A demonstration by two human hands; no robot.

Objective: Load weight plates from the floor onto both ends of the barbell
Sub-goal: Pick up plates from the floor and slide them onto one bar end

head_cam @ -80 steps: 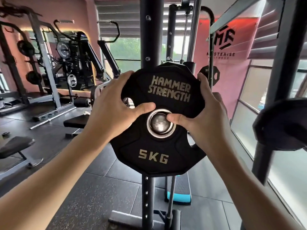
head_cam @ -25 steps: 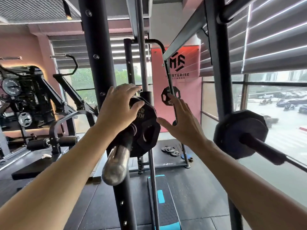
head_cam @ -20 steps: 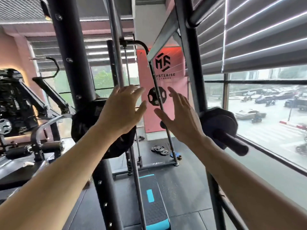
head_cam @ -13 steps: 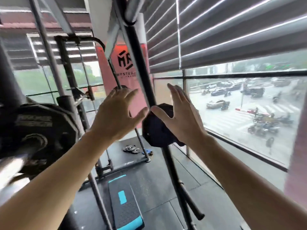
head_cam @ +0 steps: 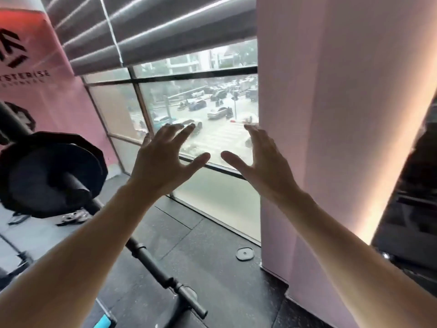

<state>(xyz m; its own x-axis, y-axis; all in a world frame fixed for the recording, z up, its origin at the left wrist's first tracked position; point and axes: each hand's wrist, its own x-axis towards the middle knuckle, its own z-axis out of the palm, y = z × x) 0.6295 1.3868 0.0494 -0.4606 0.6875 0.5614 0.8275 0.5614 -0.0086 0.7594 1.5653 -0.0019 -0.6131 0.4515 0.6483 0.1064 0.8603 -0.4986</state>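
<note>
Both my hands are raised in front of me with fingers spread and nothing in them: my left hand (head_cam: 165, 159) and my right hand (head_cam: 262, 162), about a hand's width apart, in front of the window. At the left, a black weight plate (head_cam: 35, 171) sits on a dark peg (head_cam: 75, 188) of a rack. A small dark plate (head_cam: 245, 253) lies flat on the floor by the pink pillar. Several small plates (head_cam: 73, 217) lie on the floor under the black plate. The barbell I loaded is out of view.
A wide pink pillar (head_cam: 331, 138) stands right of my right hand. A large window (head_cam: 208, 110) with a half-lowered blind faces me. A slanted black rack leg (head_cam: 160, 278) crosses the rubber floor at the lower left. A dark mirror or panel (head_cam: 411, 209) lies at the far right.
My view has swung right, away from the barbell and its 5 kg plate, which have left the frame. Both hands came off that plate and stay raised and open.
</note>
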